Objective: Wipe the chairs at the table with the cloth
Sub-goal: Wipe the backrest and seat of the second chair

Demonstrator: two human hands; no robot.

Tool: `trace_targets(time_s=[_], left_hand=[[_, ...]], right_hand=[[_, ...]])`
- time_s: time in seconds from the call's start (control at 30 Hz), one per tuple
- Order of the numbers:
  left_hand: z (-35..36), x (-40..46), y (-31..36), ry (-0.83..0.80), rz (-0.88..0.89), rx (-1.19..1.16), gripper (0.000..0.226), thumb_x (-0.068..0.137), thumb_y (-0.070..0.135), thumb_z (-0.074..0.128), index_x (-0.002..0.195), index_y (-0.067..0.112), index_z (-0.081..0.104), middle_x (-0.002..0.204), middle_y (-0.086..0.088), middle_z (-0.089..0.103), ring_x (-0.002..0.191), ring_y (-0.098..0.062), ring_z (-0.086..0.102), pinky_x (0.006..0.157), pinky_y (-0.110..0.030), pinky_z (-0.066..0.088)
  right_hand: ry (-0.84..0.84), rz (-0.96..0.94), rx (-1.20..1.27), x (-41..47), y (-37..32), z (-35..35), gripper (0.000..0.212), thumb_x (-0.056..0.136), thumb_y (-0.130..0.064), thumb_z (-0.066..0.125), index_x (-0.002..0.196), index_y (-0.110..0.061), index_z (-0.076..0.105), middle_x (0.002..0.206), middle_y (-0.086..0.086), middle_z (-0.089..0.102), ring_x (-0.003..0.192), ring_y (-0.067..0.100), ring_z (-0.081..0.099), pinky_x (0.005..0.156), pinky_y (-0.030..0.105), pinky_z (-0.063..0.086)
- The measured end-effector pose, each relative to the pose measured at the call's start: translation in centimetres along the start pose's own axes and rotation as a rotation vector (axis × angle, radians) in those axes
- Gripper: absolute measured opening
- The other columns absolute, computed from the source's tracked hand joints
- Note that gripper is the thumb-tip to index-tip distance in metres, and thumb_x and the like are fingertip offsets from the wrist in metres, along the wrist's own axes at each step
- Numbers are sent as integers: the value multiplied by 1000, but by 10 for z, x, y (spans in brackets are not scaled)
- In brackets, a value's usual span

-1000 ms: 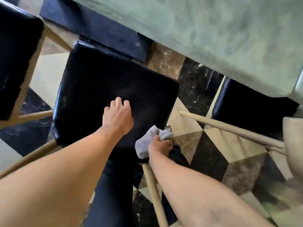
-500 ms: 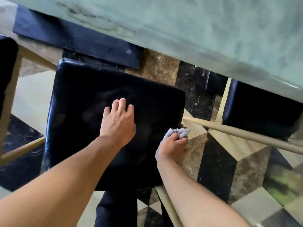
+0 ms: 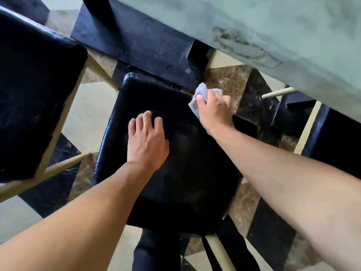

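The right hand [image 3: 214, 111] is gripping a small grey cloth [image 3: 201, 98], fingers curled over it, and is pressing it against the far right corner of a black padded chair seat [image 3: 185, 173] — the cloth is bunching out past the fingertips and hanging just over the seat's edge. The left hand [image 3: 147, 139] is holding nothing; it is lying palm down on the middle of the same seat, fingers spread and loosely bent, with the fingertips touching the upholstery. Both bare forearms are reaching in from the near side, the left one crossing the seat's near edge and the right one passing over its right side.

The seat is sitting on pale wooden legs, one of which is showing below its near right corner. Just beside it on the left, a second black chair seat [image 3: 33, 98] is standing with the same light frame, apart from the first. A third dark seat [image 3: 336, 137] is peeking out on the right, partly hidden under the pale green marbled table [image 3: 273, 30], whose edge is running across the top of the view. The table's dark base [image 3: 140, 42] is resting on the floor beyond the wiped seat. Underneath everything, a patterned marble floor [image 3: 228, 81] — cream, brown and black tiles — is showing between the chairs.
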State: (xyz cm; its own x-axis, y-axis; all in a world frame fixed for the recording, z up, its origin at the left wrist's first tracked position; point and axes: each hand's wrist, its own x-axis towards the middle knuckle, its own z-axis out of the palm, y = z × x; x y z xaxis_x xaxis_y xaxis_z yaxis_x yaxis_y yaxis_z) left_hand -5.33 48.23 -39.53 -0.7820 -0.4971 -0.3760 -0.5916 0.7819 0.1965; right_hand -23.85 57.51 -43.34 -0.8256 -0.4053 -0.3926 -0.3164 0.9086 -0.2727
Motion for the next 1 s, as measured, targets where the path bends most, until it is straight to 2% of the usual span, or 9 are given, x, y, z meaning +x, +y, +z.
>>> trace_targets(time_s=[0.2, 0.3, 0.4, 0.5, 0.63, 0.7, 0.77, 0.9, 1.0], left_hand=[[-10, -7, -65, -50, -220, -13, 66, 76, 21, 65, 136, 7, 42, 142, -24, 35, 126, -42, 34, 105, -51, 32], [-11, -13, -79, -75, -391, -113, 68, 80, 24, 61, 141, 11, 36, 147, -21, 30, 130, -40, 31, 108, -50, 30], [-12, -16, -85, -79, -533, -234, 65, 85, 23, 55, 144, 9, 33, 146, -21, 30, 130, -40, 30, 109, -49, 28], [-13, -14, -88, -88, -635, -360, 57, 90, 24, 47, 144, 8, 34, 144, -20, 33, 130, -37, 30, 108, -47, 27], [-15, -7, -99, -73, -689, -435, 45, 95, 26, 41, 135, 6, 43, 138, -19, 40, 127, -36, 34, 105, -46, 28], [-17, -6, -108, -38, -710, -452, 40, 96, 25, 40, 131, 7, 46, 136, -19, 41, 125, -36, 35, 102, -46, 30], [-19, -4, -117, -1, -724, -467, 36, 96, 25, 41, 126, 8, 49, 132, -18, 43, 123, -35, 36, 99, -46, 31], [-26, 0, -140, 62, -800, -471, 30, 96, 25, 40, 117, 7, 53, 128, -17, 46, 121, -34, 38, 100, -47, 32], [-31, 3, -154, 114, -874, -488, 33, 98, 25, 37, 115, 4, 56, 128, -19, 49, 122, -37, 39, 100, -48, 34]], right_hand=[[79, -531, -259, -32, -93, 40, 53, 100, -40, 35, 148, -23, 49, 153, -5, 47, 128, 39, 45, 110, 48, 37], [27, -811, -324, -49, -76, 42, 47, 102, -34, 44, 148, -23, 52, 155, -3, 46, 129, 44, 48, 110, 53, 40], [-26, -959, -340, -54, -32, 24, 55, 99, -48, 50, 148, -24, 51, 155, -1, 46, 134, 38, 45, 113, 53, 41], [-3, -891, -253, -35, -1, 2, 54, 98, -37, 53, 145, -10, 52, 151, 14, 49, 132, 31, 37, 113, 54, 38], [31, -365, -77, 1, -30, 3, 47, 102, -32, 54, 142, -7, 50, 148, 11, 48, 127, 38, 41, 113, 45, 30], [58, -272, -67, 14, -69, 14, 38, 105, -29, 49, 132, -5, 56, 141, 14, 53, 125, 37, 46, 109, 42, 28], [49, -316, -107, 15, -114, 25, 37, 106, -30, 45, 134, -8, 56, 141, 11, 54, 123, 36, 48, 108, 40, 29], [201, -623, -149, -24, -179, 56, 40, 97, -26, 49, 129, -8, 65, 136, 10, 62, 124, 35, 45, 101, 53, 49], [-73, -749, -313, -83, -181, 84, 47, 105, -27, 31, 152, -26, 39, 160, -2, 35, 142, 40, 31, 114, 52, 32]])
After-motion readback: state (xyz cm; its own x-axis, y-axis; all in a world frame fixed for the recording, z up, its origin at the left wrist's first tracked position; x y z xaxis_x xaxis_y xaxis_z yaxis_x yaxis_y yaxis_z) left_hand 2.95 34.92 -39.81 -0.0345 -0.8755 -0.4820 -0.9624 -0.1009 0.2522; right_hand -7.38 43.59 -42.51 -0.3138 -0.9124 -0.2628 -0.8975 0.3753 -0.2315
